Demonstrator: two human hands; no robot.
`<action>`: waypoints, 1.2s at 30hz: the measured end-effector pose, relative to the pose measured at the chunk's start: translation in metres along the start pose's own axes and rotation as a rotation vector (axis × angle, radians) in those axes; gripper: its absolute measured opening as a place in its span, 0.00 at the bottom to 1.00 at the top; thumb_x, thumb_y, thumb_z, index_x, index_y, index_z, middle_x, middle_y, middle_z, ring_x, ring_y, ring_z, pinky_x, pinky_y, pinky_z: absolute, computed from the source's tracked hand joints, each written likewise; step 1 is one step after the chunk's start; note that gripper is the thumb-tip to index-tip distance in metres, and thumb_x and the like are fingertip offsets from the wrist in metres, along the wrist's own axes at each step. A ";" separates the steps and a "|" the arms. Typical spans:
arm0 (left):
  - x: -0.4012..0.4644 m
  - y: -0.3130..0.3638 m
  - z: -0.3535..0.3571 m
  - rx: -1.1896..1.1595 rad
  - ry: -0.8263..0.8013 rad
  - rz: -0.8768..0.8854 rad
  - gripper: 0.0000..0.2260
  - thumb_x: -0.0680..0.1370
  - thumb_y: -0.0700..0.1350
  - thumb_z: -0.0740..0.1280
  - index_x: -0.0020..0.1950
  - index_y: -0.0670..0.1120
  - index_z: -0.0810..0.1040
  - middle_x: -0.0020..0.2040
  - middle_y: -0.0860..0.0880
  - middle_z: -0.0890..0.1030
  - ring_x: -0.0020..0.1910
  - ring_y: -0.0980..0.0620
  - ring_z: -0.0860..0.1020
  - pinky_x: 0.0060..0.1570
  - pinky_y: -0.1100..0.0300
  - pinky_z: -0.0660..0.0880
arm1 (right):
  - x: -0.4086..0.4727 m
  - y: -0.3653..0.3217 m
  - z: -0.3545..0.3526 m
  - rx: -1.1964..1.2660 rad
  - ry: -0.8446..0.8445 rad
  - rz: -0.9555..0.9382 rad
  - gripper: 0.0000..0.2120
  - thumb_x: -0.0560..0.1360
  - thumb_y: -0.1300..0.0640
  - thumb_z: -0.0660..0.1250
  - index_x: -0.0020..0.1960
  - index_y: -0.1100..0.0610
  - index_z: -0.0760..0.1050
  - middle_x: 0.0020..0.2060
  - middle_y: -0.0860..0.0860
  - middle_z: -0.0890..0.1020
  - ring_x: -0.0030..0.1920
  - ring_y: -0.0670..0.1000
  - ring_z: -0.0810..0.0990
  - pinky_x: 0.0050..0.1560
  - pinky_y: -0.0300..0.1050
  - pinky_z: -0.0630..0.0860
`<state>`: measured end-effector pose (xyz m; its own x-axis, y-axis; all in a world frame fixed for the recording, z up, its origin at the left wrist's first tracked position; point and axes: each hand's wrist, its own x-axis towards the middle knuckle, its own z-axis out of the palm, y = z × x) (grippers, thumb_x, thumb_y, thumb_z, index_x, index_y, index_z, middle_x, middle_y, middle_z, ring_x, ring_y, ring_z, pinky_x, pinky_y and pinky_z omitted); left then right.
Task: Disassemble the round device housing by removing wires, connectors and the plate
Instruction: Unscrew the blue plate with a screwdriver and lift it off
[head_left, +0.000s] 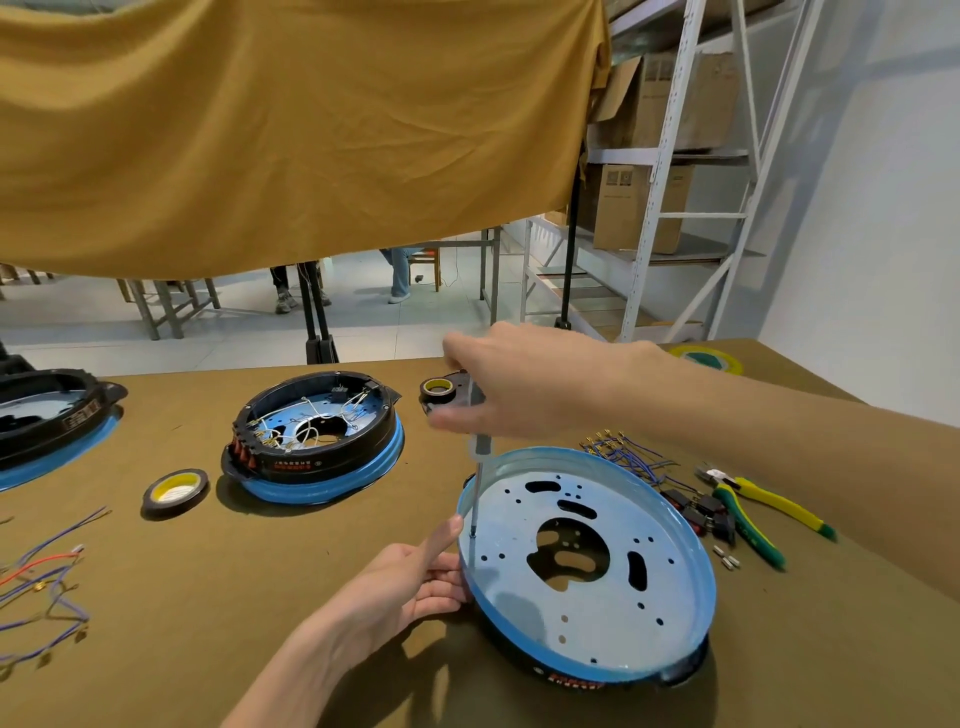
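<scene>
A round housing with a light blue perforated plate (613, 587) lies in front of me on the brown table. My right hand (514, 384) grips a screwdriver (479, 483) held upright, its tip down at a hole near the plate's left rim. At that left rim my left hand (410, 577) steadies the housing, thumb raised along the edge, fingers against the side. Removed blue wires with connectors (628, 457) and small black parts (706, 512) lie right of the housing.
A second housing (317, 441) with wires inside sits at centre left, a third (47, 421) at the far left. Tape rolls (175, 491) (437, 388) (706, 358), yellow-green pliers (748, 506) and loose wires (47, 582) lie around. A cloth hangs behind the table; shelving stands at right.
</scene>
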<state>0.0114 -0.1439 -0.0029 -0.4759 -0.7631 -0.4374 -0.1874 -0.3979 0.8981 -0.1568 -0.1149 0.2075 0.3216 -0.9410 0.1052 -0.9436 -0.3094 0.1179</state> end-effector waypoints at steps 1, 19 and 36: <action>0.000 0.000 0.000 0.002 0.004 -0.002 0.38 0.64 0.67 0.72 0.57 0.36 0.81 0.47 0.41 0.88 0.43 0.49 0.87 0.47 0.59 0.82 | 0.000 -0.001 0.003 -0.098 0.054 0.033 0.24 0.80 0.33 0.59 0.52 0.56 0.72 0.36 0.49 0.76 0.35 0.50 0.76 0.30 0.46 0.67; 0.003 -0.002 -0.003 0.028 0.000 0.003 0.42 0.60 0.70 0.74 0.58 0.36 0.81 0.49 0.40 0.88 0.47 0.47 0.87 0.49 0.58 0.83 | 0.003 0.001 -0.010 0.297 -0.169 -0.077 0.19 0.72 0.56 0.75 0.58 0.46 0.71 0.44 0.44 0.79 0.44 0.45 0.79 0.39 0.44 0.76; 0.003 -0.004 -0.005 0.033 -0.016 0.015 0.42 0.62 0.71 0.74 0.59 0.37 0.81 0.50 0.41 0.88 0.47 0.47 0.87 0.49 0.58 0.83 | 0.004 -0.002 -0.001 -0.055 0.027 -0.048 0.24 0.75 0.32 0.68 0.46 0.54 0.73 0.31 0.46 0.75 0.29 0.46 0.74 0.27 0.43 0.64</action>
<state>0.0148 -0.1470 -0.0082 -0.4927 -0.7606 -0.4229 -0.2083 -0.3687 0.9059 -0.1539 -0.1176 0.2083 0.3692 -0.9210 0.1247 -0.9216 -0.3454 0.1773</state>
